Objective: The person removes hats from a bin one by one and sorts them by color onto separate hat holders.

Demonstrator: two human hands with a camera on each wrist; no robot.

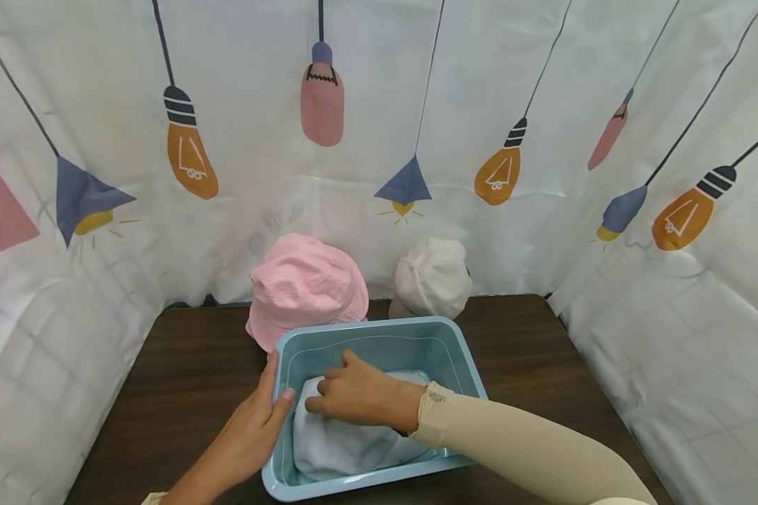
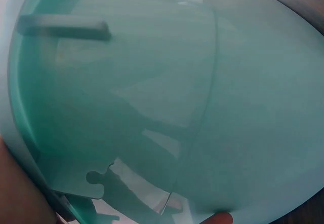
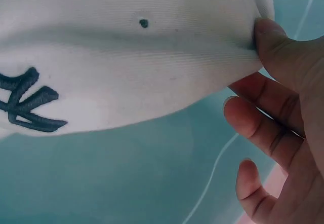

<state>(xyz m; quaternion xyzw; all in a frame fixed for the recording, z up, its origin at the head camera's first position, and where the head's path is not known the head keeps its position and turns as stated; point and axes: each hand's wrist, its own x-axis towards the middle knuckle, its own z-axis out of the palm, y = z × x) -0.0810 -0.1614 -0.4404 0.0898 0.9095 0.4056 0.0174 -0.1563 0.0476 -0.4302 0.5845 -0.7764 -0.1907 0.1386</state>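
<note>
A light blue plastic basin [image 1: 366, 485] stands on the table in the head view, its pale green-blue wall [image 2: 263, 92] filling most of the left wrist view. My left hand [image 1: 248, 429] grips its left rim, thumb over the edge and fingers along the outside. Inside lies a white fabric hat [image 1: 341, 449], slumped on the basin floor. Reaching in from the right, my right hand [image 1: 368, 394] pinches the hat's edge between thumb and index finger, the other fingers loosely bent. The right wrist view shows a dark eyelet [image 3: 144, 24] and dark embroidery [image 3: 35, 102] on the hat.
Behind the basin, a pink bucket hat [image 1: 306, 280] sits at the back left and a white cap [image 1: 434, 277] at the back right. The dark wooden table [image 1: 164, 393] is enclosed by a white curtain [image 1: 259, 175] printed with hanging lamps.
</note>
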